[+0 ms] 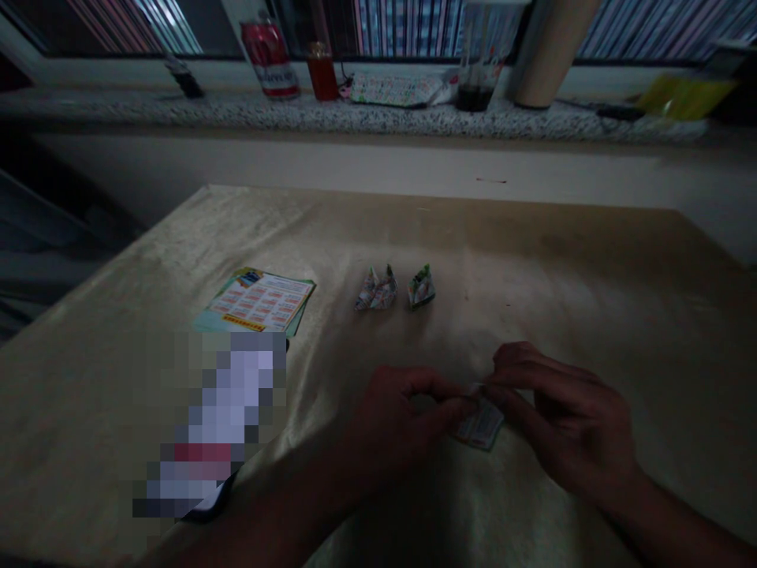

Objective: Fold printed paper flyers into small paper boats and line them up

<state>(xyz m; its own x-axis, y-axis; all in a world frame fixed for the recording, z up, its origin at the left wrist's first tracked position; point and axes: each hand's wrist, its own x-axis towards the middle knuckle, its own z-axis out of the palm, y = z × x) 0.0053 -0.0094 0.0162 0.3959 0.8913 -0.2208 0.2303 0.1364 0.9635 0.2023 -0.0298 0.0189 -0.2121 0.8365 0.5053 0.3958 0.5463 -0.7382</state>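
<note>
A small folded piece of printed paper (482, 426) is held low over the table, between both hands. My left hand (408, 414) pinches its upper left edge between thumb and forefinger. At its top corner, the fingertips of my right hand (568, 418) are pressed together on the paper. The fingers partly cover the fold, so its exact shape is hidden. Beyond the hands stand two folded paper figures, a wider one (377, 289) with two points and a smaller one (422, 287) with a green tip.
A stack of printed calendar sheets (260, 300) lies on the cloth-covered table (532, 252). Nearer is a blurred-out phone (206, 501). The speckled windowsill (378, 118) holds a red can (270, 59), an orange-red jar (322, 72), a cup with dark liquid (475, 95) and a cardboard tube (550, 55).
</note>
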